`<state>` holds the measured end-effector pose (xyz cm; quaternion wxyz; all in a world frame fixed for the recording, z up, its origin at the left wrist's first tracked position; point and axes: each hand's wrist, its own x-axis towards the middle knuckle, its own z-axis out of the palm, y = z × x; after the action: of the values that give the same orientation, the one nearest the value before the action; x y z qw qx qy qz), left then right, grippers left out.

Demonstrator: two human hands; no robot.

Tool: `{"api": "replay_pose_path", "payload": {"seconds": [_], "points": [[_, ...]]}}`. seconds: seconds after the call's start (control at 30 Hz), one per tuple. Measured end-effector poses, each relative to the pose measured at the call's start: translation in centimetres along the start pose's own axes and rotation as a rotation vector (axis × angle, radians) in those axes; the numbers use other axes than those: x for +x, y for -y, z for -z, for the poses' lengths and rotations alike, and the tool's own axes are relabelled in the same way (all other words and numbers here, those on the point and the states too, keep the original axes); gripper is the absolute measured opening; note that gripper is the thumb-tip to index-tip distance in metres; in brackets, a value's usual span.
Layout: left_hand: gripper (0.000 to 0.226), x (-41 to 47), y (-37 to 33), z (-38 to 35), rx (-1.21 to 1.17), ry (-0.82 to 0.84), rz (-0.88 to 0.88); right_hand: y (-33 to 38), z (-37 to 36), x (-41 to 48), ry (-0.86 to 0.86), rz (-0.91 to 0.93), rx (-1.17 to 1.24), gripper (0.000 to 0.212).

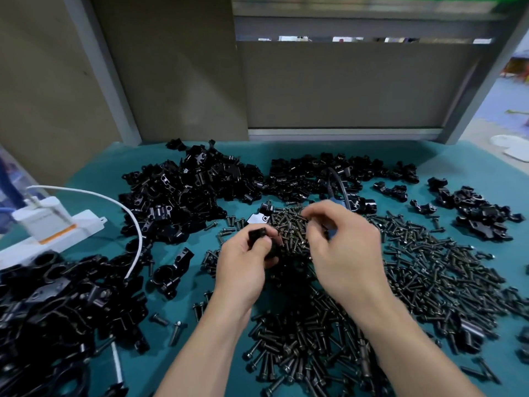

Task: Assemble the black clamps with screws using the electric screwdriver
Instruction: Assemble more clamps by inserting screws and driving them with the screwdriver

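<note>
My left hand (243, 265) grips a black clamp part (259, 235) between thumb and fingers over the middle of the teal table (94, 170). Just to its right, my right hand (343, 242) hovers over a heap of dark screws (289, 224) with its fingers curled; whether it pinches a screw I cannot tell. A blue tool with a black cable (339, 181), probably the electric screwdriver, shows only partly behind my right hand. More screws (429, 267) spread across the right and front of the table.
Piles of black clamp parts lie at the back left (189, 187), back centre (315, 170), right (481, 213) and front left (51, 305). A white power strip (54, 227) with a white cable (126, 207) sits at the left edge. Brown panels stand behind the table.
</note>
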<state>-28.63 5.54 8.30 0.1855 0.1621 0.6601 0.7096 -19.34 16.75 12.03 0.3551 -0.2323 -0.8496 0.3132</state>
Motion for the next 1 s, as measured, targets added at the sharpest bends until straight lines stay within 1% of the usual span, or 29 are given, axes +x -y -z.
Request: {"api": "replay_pose_path", "payload": {"seconds": [0.03, 0.13, 0.2, 0.27, 0.33, 0.4, 0.43, 0.5, 0.57, 0.63, 0.67, 0.7, 0.73, 0.8, 0.83, 0.87, 0.9, 0.93, 1.0], "points": [[0.049, 0.1, 0.1, 0.1, 0.013, -0.01, 0.011, -0.1, -0.4, 1.6, 0.072, -0.001, -0.125, 0.027], [0.049, 0.4, 0.2, 0.1, 0.042, -0.016, 0.015, -0.9, -2.8, 7.7, 0.398, 0.061, -0.538, 0.04], [0.048, 0.6, 0.1, 0.1, 0.058, -0.016, 0.006, -1.6, -4.6, 11.3, 0.544, 0.122, -0.704, 0.036], [0.047, 0.9, 0.2, 0.2, 0.072, -0.021, 0.005, -2.2, -6.0, 13.9, 0.62, 0.092, -0.769, 0.025], [0.048, 1.0, 0.4, 0.4, 0.083, -0.018, 0.005, -2.7, -6.9, 15.2, 0.632, 0.063, -0.833, 0.004], [0.047, 1.1, 0.7, 0.6, 0.097, -0.011, 0.005, -3.1, -7.5, 16.0, 0.569, 0.039, -0.83, 0.019], [0.047, 1.2, 0.8, 0.7, 0.104, -0.009, 0.007, -3.2, -7.6, 16.1, 0.546, 0.023, -0.805, 0.023], [0.048, 1.3, 0.9, 0.8, 0.106, -0.006, 0.007, -3.1, -7.6, 15.9, 0.528, 0.025, -0.782, 0.023], [0.05, 1.3, 0.8, 0.8, 0.1, -0.008, 0.006, -2.7, -7.0, 15.2, 0.5, 0.077, -0.781, 0.02], [0.051, 1.2, 0.8, 0.7, 0.095, -0.011, 0.004, -2.1, -5.9, 14.3, 0.414, 0.123, -0.749, 0.017], [0.051, 1.2, 0.8, 0.7, 0.095, -0.013, 0.002, -1.8, -5.2, 13.8, 0.343, 0.132, -0.689, 0.016], [0.05, 1.1, 0.7, 0.6, 0.099, -0.014, -0.001, -1.5, -4.6, 13.2, 0.263, 0.1, -0.591, 0.023], [0.049, 1.1, 0.7, 0.6, 0.107, -0.012, -0.004, -1.0, -3.8, 12.4, 0.194, 0.037, -0.43, 0.03], [0.046, 1.0, 0.7, 0.6, 0.135, 0.004, -0.008, -0.2, -2.1, 9.8, 0.126, -0.147, 0.08, 0.032], [0.044, 1.0, 0.7, 0.5, 0.15, 0.011, -0.014, 0.1, -1.4, 8.2, 0.136, -0.25, 0.356, 0.035], [0.04, 0.9, 0.6, 0.5, 0.167, 0.017, -0.026, 0.4, -0.8, 6.4, 0.175, -0.352, 0.579, 0.038], [0.032, 0.8, 0.5, 0.4, 0.188, 0.03, -0.049, 0.3, -0.4, 4.8, 0.218, -0.425, 0.712, 0.04], [0.022, 0.6, 0.4, 0.3, 0.209, 0.052, -0.085, 0.1, -0.2, 3.5, 0.241, -0.464, 0.771, 0.04], [0.009, 0.2, 0.1, 0.2, 0.235, 0.085, -0.165, -0.5, -0.3, 2.2, 0.219, -0.478, 0.785, 0.036]]}}
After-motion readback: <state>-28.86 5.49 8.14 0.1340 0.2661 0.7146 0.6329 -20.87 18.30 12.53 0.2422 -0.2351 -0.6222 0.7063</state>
